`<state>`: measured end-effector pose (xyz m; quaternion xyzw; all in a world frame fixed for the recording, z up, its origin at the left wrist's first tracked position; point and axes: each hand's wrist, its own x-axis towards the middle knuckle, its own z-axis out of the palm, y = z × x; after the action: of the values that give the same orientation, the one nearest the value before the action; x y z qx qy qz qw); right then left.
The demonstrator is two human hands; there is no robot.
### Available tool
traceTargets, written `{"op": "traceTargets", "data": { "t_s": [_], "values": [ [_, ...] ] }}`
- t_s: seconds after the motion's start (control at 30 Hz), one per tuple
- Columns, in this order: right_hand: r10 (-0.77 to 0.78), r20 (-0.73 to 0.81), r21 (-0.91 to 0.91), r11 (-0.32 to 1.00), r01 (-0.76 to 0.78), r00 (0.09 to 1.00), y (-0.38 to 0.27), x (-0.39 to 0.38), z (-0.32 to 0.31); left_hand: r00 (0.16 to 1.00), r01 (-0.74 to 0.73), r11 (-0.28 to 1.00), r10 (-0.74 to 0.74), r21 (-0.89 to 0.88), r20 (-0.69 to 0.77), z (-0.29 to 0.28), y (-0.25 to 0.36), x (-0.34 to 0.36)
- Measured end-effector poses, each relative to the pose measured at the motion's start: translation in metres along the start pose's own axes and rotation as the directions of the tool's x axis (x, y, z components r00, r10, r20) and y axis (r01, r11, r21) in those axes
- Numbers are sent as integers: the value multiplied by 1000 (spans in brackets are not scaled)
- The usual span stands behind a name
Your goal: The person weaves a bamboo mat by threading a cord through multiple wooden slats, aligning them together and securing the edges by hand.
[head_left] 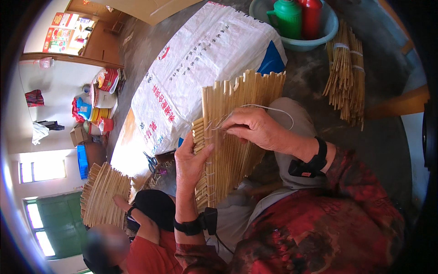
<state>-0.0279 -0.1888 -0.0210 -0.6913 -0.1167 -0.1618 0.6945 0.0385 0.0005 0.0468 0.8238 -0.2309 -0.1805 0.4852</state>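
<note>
Across my lap stands a mat of straw-coloured stalks [246, 105], bound in rows with pale stitching near its left side. My left hand [190, 160] grips that side, thumb in front and the fingers partly hidden behind shorter stalk ends. At the mat's face, my right hand [255, 127] is closed in a pinch on a thin white cord [279, 109]. The cord runs from the stitching and loops over the back of this hand. Whether a needle is between the fingertips, I cannot tell.
A white woven sack [182, 64] lies spread ahead. Scissors [151, 162] sit by its near edge. At far right are a blue basin [335, 34] with green and red flasks and tied stalk bundles [344, 68]. A co-worker at left holds another stalk mat [105, 194].
</note>
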Motion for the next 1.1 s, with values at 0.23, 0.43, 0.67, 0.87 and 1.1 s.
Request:
{"op": "traceTargets", "data": {
  "t_s": [0.23,0.43,0.67,0.87,1.1],
  "values": [
    [-172,-97,-207,967,149,980,13,14,14,999,38,999,-38,-20,8,-9,-8,6],
    [-246,-38,-280,933,226,968,16,17,16,998,64,994,-63,-90,11,-10,-8,9],
    [-217,-65,-241,951,196,974,15,17,18,997,75,991,-74,-112,12,-7,-9,12],
    [-147,-67,-174,976,134,987,15,18,20,997,76,992,-75,-101,15,-11,-13,10],
    [-109,-41,-166,981,101,993,9,18,19,996,90,991,-90,-102,7,-9,-10,8]
  ]
}}
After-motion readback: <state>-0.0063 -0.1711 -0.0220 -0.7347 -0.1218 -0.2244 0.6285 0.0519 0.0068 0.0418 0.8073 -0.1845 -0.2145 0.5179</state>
